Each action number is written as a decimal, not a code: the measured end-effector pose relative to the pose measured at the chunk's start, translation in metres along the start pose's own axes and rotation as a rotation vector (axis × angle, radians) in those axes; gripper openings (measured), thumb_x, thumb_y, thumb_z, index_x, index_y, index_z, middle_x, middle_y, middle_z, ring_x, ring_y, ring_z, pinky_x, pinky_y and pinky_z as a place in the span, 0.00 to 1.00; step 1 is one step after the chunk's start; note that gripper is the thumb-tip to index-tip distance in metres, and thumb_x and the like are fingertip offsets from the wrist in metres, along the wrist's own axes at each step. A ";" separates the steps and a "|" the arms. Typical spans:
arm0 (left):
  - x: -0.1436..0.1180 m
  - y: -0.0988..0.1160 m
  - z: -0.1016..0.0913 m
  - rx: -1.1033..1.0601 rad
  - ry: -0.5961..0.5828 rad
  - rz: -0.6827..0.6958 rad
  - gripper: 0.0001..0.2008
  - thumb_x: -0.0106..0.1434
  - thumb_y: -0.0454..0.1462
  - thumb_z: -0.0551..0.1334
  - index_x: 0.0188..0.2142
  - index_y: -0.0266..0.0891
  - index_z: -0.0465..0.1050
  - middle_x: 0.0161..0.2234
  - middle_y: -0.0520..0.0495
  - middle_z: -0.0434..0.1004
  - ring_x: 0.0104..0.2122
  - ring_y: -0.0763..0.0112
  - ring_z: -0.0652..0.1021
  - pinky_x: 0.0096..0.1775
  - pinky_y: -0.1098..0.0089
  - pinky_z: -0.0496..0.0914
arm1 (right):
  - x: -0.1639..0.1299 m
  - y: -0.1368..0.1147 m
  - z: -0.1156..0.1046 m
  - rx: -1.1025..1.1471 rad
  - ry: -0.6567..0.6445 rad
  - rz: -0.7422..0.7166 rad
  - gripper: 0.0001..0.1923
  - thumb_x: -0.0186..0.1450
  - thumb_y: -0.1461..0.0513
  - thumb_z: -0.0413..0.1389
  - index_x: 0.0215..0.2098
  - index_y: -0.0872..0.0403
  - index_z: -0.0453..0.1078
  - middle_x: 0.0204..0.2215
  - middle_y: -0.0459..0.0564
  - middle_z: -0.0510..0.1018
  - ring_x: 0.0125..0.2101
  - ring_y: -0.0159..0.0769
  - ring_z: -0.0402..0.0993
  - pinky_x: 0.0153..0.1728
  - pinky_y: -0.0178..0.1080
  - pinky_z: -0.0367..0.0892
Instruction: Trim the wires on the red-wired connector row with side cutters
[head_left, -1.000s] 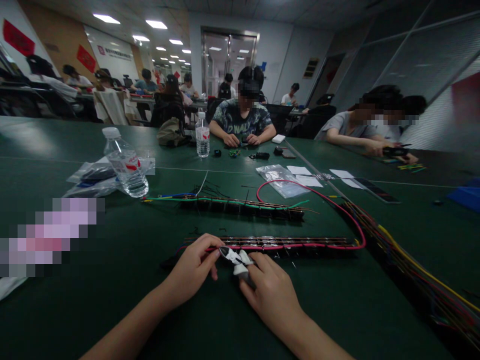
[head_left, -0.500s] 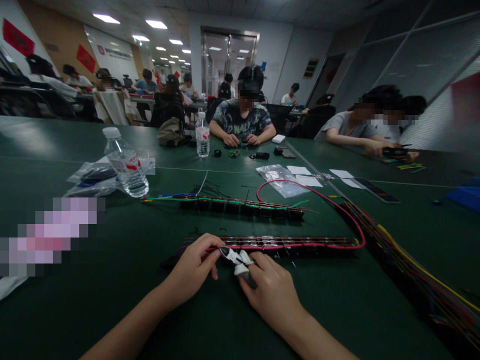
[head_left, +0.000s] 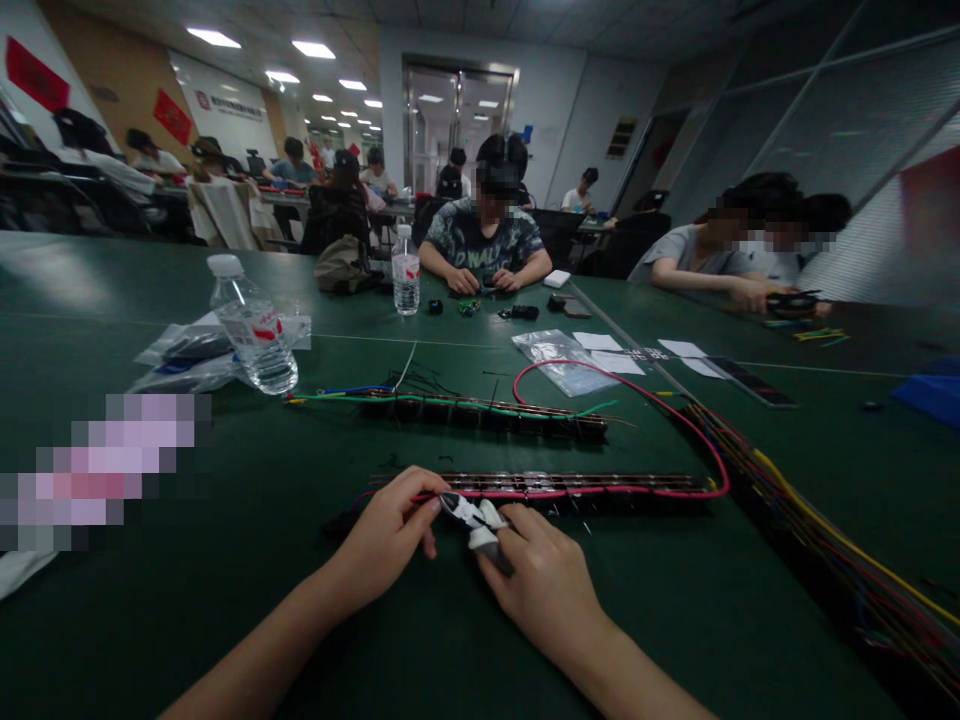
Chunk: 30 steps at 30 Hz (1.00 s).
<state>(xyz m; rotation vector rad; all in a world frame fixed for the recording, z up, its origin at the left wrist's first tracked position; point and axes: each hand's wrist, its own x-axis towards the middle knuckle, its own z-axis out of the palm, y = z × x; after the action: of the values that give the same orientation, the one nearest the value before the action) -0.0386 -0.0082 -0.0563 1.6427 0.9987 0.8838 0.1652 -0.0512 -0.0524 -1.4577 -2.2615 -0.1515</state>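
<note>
In the head view, my right hand [head_left: 546,565] is closed around the grips of white-and-grey diagonal cutters [head_left: 471,513]. Their jaws point left, toward my other hand's fingertips. My left hand [head_left: 394,530] is pinched at thumb and forefinger right by the jaw tips; whatever lies between those fingers is too small to make out. Both hands rest at the near side of a long, dark strip of bundled wires [head_left: 585,482], tied at intervals. A red wire [head_left: 622,492] runs along it and loops up at the right end. Thin tie ends stick out below.
Behind lies a second bundle with a green wire [head_left: 450,401]. A thick wire bundle [head_left: 795,500] runs down the right. Water bottles [head_left: 259,335], plastic bags [head_left: 562,362], paper slips [head_left: 609,352] and a phone-like slab [head_left: 752,382] lie around. A person [head_left: 487,235] sits opposite.
My hands and the cutters look the same as before. At the far right, a co-worker's hands and the dark item in them have shifted slightly.
</note>
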 end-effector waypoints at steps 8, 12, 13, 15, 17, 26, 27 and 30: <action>0.001 0.004 -0.001 0.011 0.001 -0.012 0.09 0.68 0.37 0.52 0.43 0.39 0.69 0.42 0.47 0.69 0.23 0.77 0.75 0.29 0.71 0.70 | -0.003 -0.004 -0.004 0.086 -0.018 0.047 0.04 0.58 0.68 0.58 0.29 0.53 0.70 0.41 0.53 0.75 0.40 0.42 0.72 0.40 0.43 0.70; 0.000 0.004 -0.001 0.008 -0.002 -0.007 0.09 0.68 0.37 0.53 0.43 0.39 0.69 0.41 0.48 0.69 0.23 0.77 0.75 0.29 0.71 0.70 | -0.003 -0.006 -0.005 0.080 -0.004 0.063 0.04 0.58 0.68 0.58 0.31 0.54 0.71 0.46 0.56 0.74 0.44 0.46 0.70 0.43 0.48 0.69; 0.000 0.004 -0.001 0.007 -0.003 -0.006 0.09 0.68 0.37 0.53 0.43 0.39 0.69 0.41 0.48 0.69 0.23 0.77 0.75 0.29 0.71 0.70 | -0.003 -0.006 -0.006 0.082 -0.004 0.064 0.04 0.57 0.68 0.58 0.31 0.54 0.71 0.46 0.57 0.73 0.44 0.47 0.70 0.43 0.49 0.69; 0.000 0.004 -0.001 0.006 -0.002 -0.006 0.09 0.68 0.37 0.53 0.43 0.39 0.69 0.41 0.48 0.69 0.23 0.77 0.75 0.29 0.70 0.70 | -0.002 -0.007 -0.007 0.091 -0.015 0.066 0.05 0.57 0.68 0.58 0.31 0.54 0.71 0.46 0.57 0.73 0.45 0.47 0.70 0.44 0.49 0.69; 0.000 0.004 -0.001 0.002 -0.002 -0.004 0.08 0.68 0.36 0.53 0.43 0.39 0.69 0.42 0.48 0.69 0.23 0.77 0.75 0.29 0.71 0.70 | -0.002 -0.007 -0.008 0.099 -0.032 0.070 0.05 0.57 0.68 0.58 0.31 0.54 0.71 0.47 0.57 0.73 0.45 0.48 0.69 0.44 0.50 0.68; 0.000 0.004 0.000 -0.005 -0.007 0.001 0.08 0.68 0.36 0.52 0.42 0.38 0.69 0.42 0.48 0.68 0.22 0.78 0.75 0.29 0.71 0.70 | -0.002 -0.006 -0.008 0.115 -0.050 0.072 0.04 0.58 0.67 0.57 0.32 0.54 0.72 0.48 0.57 0.72 0.46 0.48 0.68 0.45 0.51 0.68; 0.000 0.004 0.000 -0.001 -0.006 -0.001 0.08 0.68 0.36 0.52 0.42 0.38 0.69 0.42 0.48 0.68 0.22 0.78 0.75 0.29 0.71 0.70 | -0.002 -0.006 -0.008 0.113 -0.049 0.069 0.04 0.58 0.67 0.57 0.33 0.54 0.72 0.48 0.57 0.72 0.46 0.48 0.68 0.45 0.50 0.68; 0.000 0.004 0.000 0.005 -0.006 -0.008 0.08 0.68 0.36 0.53 0.42 0.39 0.69 0.42 0.48 0.68 0.22 0.78 0.75 0.29 0.71 0.70 | -0.002 -0.006 -0.008 0.107 -0.037 0.060 0.04 0.59 0.67 0.57 0.33 0.54 0.72 0.47 0.57 0.73 0.45 0.48 0.69 0.45 0.50 0.68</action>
<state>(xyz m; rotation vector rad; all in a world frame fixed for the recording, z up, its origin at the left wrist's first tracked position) -0.0382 -0.0090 -0.0525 1.6435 1.0036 0.8713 0.1631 -0.0581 -0.0448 -1.4819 -2.2158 0.0152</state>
